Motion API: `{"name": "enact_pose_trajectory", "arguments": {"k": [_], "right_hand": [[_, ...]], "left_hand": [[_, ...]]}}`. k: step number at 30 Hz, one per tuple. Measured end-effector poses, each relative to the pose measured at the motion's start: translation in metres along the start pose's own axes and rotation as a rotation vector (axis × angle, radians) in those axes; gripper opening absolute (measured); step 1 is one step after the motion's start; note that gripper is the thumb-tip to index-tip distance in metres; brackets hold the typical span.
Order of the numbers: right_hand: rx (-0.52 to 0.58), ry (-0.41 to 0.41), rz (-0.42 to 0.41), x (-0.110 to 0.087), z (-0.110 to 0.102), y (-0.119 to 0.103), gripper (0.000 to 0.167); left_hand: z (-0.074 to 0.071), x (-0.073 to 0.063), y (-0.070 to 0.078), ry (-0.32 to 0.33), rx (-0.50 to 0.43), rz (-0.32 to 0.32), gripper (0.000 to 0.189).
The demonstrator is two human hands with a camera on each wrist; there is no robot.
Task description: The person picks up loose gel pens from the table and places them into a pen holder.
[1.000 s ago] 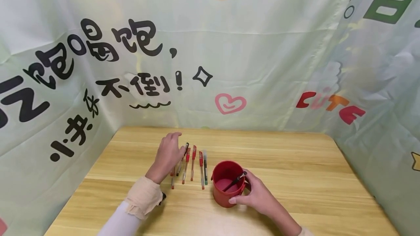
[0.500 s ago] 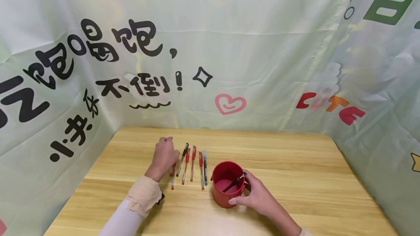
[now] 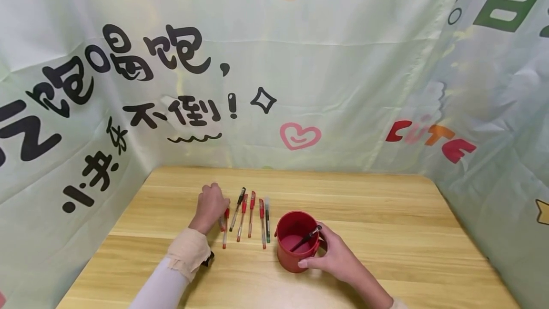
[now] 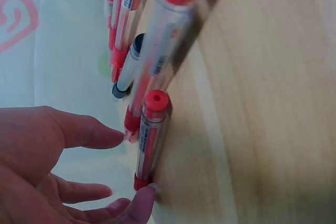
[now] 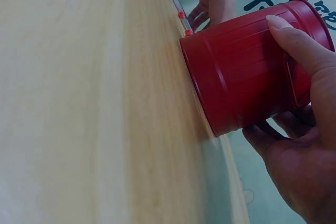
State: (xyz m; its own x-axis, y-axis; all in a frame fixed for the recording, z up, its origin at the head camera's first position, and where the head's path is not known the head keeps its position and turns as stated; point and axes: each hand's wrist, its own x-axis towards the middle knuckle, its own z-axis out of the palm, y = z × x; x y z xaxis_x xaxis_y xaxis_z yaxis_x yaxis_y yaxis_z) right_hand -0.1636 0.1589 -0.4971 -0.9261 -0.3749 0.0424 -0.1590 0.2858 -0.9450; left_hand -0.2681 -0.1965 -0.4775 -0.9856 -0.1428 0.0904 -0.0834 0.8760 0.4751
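Note:
My left hand (image 3: 208,208) is at the left end of a row of pens, its fingers spread around the cap end of the leftmost red pen (image 4: 150,140). In the left wrist view one fingertip (image 4: 144,203) sits right at that pen's red cap, while another finger (image 4: 94,131) reaches the cap of the neighbouring red pen (image 4: 157,61). My right hand (image 3: 336,254) grips a small red metal bucket (image 3: 288,260) by its right side, thumb near the front and fingers behind. One black pen (image 3: 305,240) leans inside the bucket.
Between the left hand and the bucket lie a black-capped pen (image 3: 237,210), several red pens and a green-tipped pen (image 3: 268,225), roughly side by side. The wooden table (image 3: 364,213) meets a printed fabric curtain (image 3: 343,85) at the back and sides.
My left hand has moved left and toward me, from above the black-capped pen to the leftmost red pen. The right hand and bucket have stayed in place.

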Motion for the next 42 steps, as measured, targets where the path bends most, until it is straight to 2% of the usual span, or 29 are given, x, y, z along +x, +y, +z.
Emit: {"name": "enact_pose_trajectory", "arguments": {"k": [6,20,28,42], "right_hand": [[-0.006,0.005,0.006,0.0005,0.0001,-0.0015,0.091],[0.002,0.01,0.002,0.0001,-0.0006,-0.0008,0.091],[-0.001,0.012,-0.004,-0.0007,-0.0004,-0.0001,0.09],[0.004,0.004,-0.014,-0.0016,0.0007,-0.0016,0.089]], "left_hand": [[-0.0009,0.0041,-0.0023,-0.003,-0.002,-0.007,0.03],[-0.0002,0.0053,-0.0024,0.035,-0.004,0.041,0.057],[-0.0027,0.0038,-0.0047,0.041,-0.007,0.093,0.045],[-0.007,0.0056,-0.0052,0.01,-0.011,0.081,0.044]]}}
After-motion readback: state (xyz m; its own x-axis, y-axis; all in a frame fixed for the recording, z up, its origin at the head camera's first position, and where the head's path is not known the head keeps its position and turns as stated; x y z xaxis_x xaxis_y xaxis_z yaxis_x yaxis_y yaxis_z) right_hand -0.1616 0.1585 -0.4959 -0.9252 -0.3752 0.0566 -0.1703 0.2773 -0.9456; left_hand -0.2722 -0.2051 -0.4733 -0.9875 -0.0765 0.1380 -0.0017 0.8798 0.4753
